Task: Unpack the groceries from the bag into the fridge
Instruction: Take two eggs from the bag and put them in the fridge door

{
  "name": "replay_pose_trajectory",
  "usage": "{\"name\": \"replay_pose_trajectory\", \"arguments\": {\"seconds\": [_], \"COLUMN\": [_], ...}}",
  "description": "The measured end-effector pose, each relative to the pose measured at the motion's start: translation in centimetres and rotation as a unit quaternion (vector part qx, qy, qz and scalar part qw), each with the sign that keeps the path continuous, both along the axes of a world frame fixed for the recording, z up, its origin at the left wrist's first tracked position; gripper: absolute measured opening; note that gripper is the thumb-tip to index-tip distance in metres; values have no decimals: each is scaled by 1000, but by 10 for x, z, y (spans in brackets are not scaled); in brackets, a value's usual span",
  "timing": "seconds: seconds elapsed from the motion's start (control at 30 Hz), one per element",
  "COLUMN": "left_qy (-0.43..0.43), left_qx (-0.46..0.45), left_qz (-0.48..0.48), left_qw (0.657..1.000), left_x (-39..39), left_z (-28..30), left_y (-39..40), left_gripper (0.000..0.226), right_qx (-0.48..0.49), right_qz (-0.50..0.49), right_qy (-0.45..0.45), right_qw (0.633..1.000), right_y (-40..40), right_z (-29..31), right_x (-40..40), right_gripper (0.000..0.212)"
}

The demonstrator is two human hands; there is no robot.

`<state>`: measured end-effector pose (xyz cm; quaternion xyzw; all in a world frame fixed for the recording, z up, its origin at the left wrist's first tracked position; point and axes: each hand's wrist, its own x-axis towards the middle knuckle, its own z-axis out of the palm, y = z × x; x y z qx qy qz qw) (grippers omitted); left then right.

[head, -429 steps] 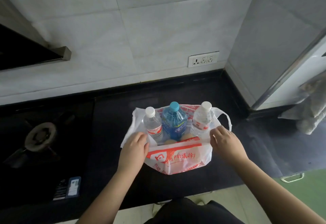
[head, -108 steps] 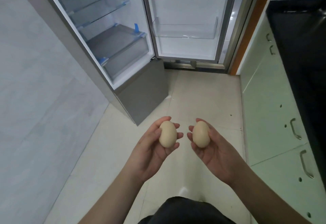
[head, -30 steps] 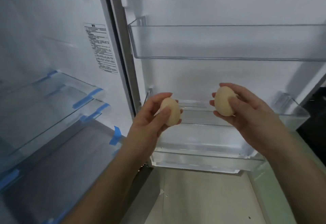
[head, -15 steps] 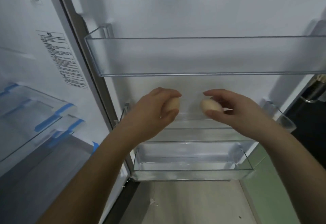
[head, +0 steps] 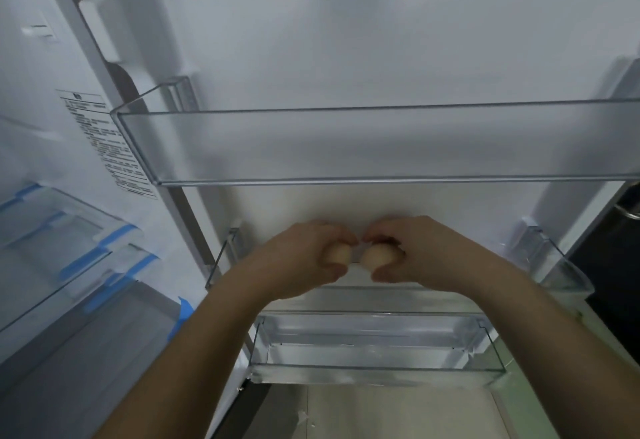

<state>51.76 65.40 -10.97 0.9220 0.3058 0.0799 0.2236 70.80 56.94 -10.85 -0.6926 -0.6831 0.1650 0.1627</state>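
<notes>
Eggs [head: 375, 256] lie sideways, tips facing, in hands [head: 304, 262].

It was a home kitchen. An open fridge [head: 346, 40] showed clear door bins [head: 346, 148] beside glass shelves [head: 62, 251].
</notes>
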Motion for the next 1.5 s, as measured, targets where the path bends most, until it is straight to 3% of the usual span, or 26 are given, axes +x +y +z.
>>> {"name": "replay_pose_trajectory", "arguments": {"seconds": [0.47,0.63,0.77,0.93,1.1,1.17,1.3,1.4,1.5], "left_qy": [12,-24,-55,-94,-104,-114,-132,-88,-51], "left_qx": [-53,-69,-44,33,139,166,232,289,282], "left_qz": [28,44,45,49,36,26,9,-12,-23], "left_qw": [998,996,996,994,984,979,964,953,958], "left_x": [0,0,-2,-4,-5,-5,-6,-8,-16], "left_z": [-6,-10,-11,-14,-15,-15,-15,-20,-30], "left_y": [5,6,5,1,-7,-11,-15,-21,-38], "left_gripper": [49,52,51,38,43,51,45,45,55], "right_qx": [-12,-7,14,116,183,186,180,217,243], "right_qz": [31,7,-6,-37,-62,-82,-105,-116,-136], "right_qy": [29,85,127,125,37,11,-54,-112,-135], "right_qw": [999,996,992,985,980,979,977,963,951], "right_y": [6,6,5,-2,-24,-32,-47,-56,-66], "right_z": [-9,-10,-9,-6,6,4,-7,-16,-19], "right_x": [4,8,10,7,-6,-13,-27,-38,-47], "right_gripper": [54,54,43,30,22,26,35,29,33]}}
